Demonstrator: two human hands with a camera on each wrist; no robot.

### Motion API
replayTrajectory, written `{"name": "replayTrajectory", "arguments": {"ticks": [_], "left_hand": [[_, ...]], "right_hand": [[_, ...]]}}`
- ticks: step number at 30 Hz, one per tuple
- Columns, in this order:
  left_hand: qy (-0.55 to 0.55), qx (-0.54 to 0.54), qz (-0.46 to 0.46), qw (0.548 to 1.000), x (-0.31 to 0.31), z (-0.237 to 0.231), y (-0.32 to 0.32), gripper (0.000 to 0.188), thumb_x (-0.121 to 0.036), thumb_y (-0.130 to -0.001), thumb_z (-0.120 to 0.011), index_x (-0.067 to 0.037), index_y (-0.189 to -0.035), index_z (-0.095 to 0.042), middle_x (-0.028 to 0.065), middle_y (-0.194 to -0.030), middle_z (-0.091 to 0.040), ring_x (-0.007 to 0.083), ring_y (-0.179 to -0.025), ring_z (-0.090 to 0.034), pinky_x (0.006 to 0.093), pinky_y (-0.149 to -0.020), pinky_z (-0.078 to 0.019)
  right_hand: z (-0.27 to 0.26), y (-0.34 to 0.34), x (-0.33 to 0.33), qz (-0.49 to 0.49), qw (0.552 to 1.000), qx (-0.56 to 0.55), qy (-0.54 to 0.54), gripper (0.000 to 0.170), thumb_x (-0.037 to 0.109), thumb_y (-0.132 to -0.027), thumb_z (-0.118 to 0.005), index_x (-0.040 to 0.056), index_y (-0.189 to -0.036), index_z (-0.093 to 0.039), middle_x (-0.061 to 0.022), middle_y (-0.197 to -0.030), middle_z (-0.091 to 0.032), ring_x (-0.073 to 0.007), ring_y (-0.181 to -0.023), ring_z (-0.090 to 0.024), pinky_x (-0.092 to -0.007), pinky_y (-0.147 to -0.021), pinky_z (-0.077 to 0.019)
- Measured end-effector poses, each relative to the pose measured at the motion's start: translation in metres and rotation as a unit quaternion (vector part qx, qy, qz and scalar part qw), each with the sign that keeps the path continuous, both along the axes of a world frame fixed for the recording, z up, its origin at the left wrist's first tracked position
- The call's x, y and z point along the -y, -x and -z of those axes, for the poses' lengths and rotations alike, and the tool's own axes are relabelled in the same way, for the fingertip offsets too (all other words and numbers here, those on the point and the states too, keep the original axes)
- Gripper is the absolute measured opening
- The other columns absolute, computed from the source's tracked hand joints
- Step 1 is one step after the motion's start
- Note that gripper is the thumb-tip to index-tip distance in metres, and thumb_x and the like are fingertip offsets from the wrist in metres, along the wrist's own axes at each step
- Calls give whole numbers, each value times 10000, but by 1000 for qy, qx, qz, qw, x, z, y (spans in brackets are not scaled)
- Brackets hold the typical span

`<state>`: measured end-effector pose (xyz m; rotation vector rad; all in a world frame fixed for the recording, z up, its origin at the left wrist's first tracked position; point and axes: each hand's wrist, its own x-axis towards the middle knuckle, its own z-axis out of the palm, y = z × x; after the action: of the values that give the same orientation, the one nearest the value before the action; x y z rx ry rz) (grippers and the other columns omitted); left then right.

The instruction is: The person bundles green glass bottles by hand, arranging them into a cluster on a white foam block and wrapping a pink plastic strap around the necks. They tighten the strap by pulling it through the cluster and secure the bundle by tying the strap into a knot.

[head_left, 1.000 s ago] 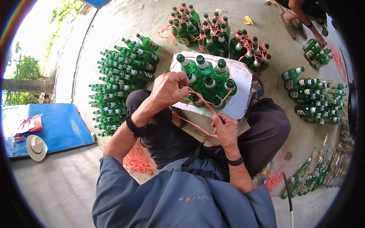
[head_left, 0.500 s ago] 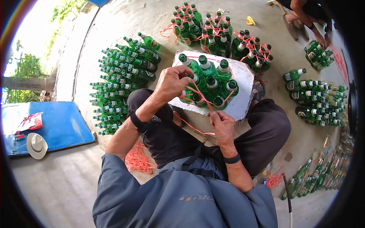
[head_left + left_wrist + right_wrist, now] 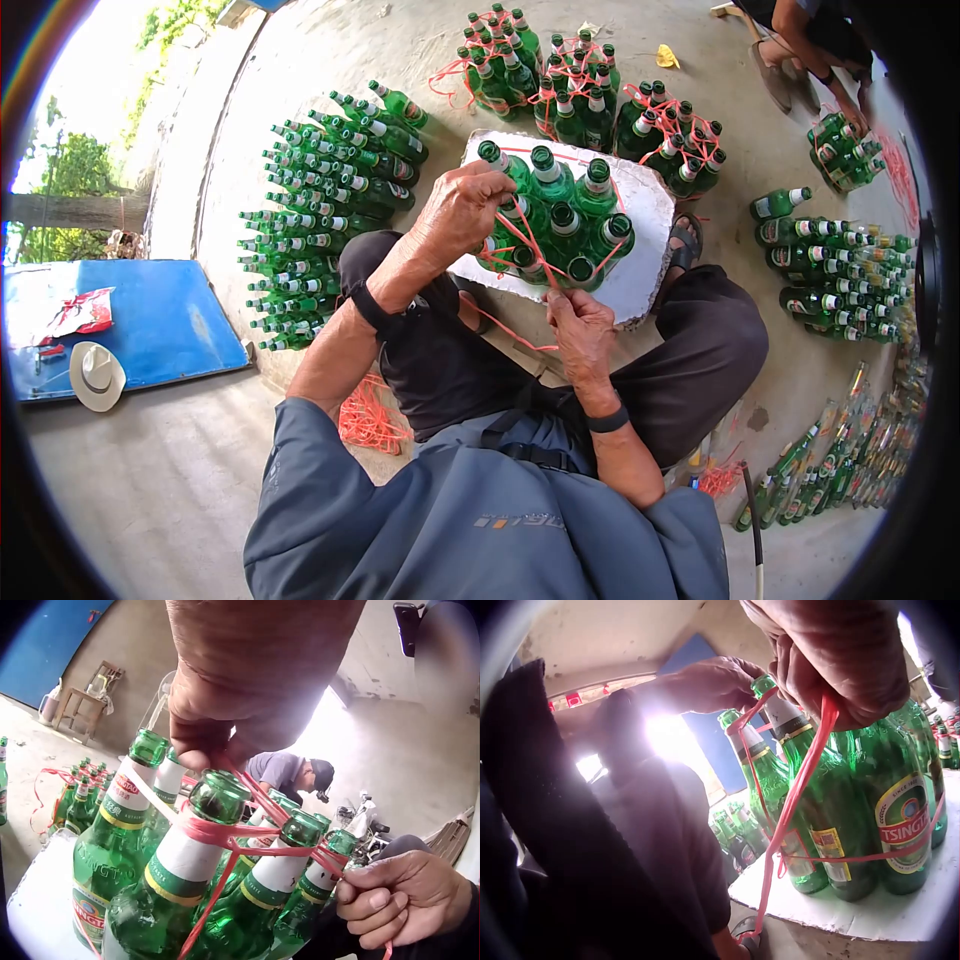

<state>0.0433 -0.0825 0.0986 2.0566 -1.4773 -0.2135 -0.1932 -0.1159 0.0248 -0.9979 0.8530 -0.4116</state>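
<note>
A cluster of green beer bottles [image 3: 567, 232] stands upright on a white foam slab [image 3: 648, 215] between the person's knees. Pink plastic twine [image 3: 799, 791] loops round the bottle necks, and a lower band circles the bodies in the right wrist view. At the cluster's left, my left hand [image 3: 462, 210] pinches the twine, fingertips right above a bottle mouth [image 3: 219, 791]. My right hand [image 3: 583, 332] pinches the twine at the near side of the cluster, with a loose tail hanging below it. Strands run between both hands across the necks.
Many green bottles [image 3: 330, 220] stand at the left; tied bundles [image 3: 580, 95] stand beyond the slab. More bottles [image 3: 825, 265] fill the right side, near another person's hand [image 3: 858, 122]. Loose twine [image 3: 372, 418] lies by the left knee. A hat [image 3: 97, 376] rests at the blue board's edge.
My left hand has shifted slightly up and right, closer to the bottle neck. My right hand has moved a little left, nearer the cluster, still pinching the twine. The view has drifted slightly.
</note>
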Motion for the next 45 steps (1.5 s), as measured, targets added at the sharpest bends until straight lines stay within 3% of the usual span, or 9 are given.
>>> {"name": "replayTrajectory", "arguments": {"ticks": [10, 13, 16, 19, 22, 26, 35, 42, 45], "left_hand": [[-34, -32, 23, 999, 8, -5, -9, 84, -50, -884, -709, -27, -956, -745, 144, -861, -700, 312, -806, -705, 374, -705, -544], [-41, -31, 36, 998, 10, -2, -17, 86, -54, -884, -708, -26, -958, -742, 133, -813, -695, 249, -766, -705, 354, -701, -537], [-71, -131, 6, 989, 13, -6, -19, 83, -38, -879, -696, -20, -950, -734, 111, -747, -674, 161, -712, -665, 317, -687, -520], [-105, -120, 14, 987, 19, -11, -23, 78, -29, -880, -670, -17, -932, -727, 75, -711, -654, 97, -693, -614, 286, -677, -503], [-141, -225, -2, 964, 24, -2, -33, 74, -28, -883, -655, -17, -916, -720, 51, -716, -658, 91, -693, -611, 286, -672, -504], [-151, -183, 6, 971, 27, 0, -34, 81, -25, -876, -653, -22, -914, -725, 41, -727, -672, 74, -711, -618, 291, -684, -512], [-125, -96, 54, 986, 27, 10, -35, 215, 58, -797, -573, 4, -925, -738, 150, -869, -754, 260, -841, -743, 369, -794, -576], [-90, -122, 143, 978, 20, 19, -43, 405, 94, -708, -465, -10, -987, -739, 150, -880, -714, 303, -852, -708, 383, -792, -555], [-118, -93, 202, 968, 20, 11, -47, 469, 83, -687, -456, -40, -1035, -745, 149, -913, -672, 327, -866, -670, 399, -793, -531]], "right_hand": [[-3, -7, -3, 10, 1000, 1, 9, 225, 159, -997, -654, -20, -882, -729, 27, -668, -583, -36, -602, -463, -233, -544, -353], [1, -8, -3, 18, 1000, 5, 4, 233, 162, -1004, -650, -19, -879, -727, 37, -666, -566, -34, -600, -453, -232, -543, -343], [6, -9, -4, 31, 999, 11, 11, 240, 167, -1011, -646, -17, -880, -728, 47, -661, -547, -32, -600, -444, -232, -544, -332], [5, -11, -4, 36, 999, 16, 8, 240, 169, -1014, -646, -15, -883, -728, 51, -659, -537, -32, -602, -440, -233, -548, -328], [6, -13, -6, 34, 999, 14, 7, 235, 166, -1012, -648, -14, -883, -728, 50, -659, -540, -33, -606, -444, -233, -553, -331], [5, -14, -6, 40, 999, 9, 5, 227, 158, -1007, -655, -15, -878, -726, 49, -661, -541, -35, -611, -449, -233, -557, -336], [18, -17, -8, 73, 997, -28, -3, 231, 149, -989, -677, -33, -853, -721, 56, -719, -578, -45, -662, -457, -247, -603, -363], [31, -13, -7, 130, 990, -28, -46, 215, 116, -946, -694, -43, -803, -712, 45, -711, -578, -50, -670, -452, -251, -608, -350], [26, -9, -1, 87, 983, -60, -150, 244, 201, -937, -717, -16, -823, -717, 78, -631, -495, -30, -570, -388, -237, -549, -269]]}}
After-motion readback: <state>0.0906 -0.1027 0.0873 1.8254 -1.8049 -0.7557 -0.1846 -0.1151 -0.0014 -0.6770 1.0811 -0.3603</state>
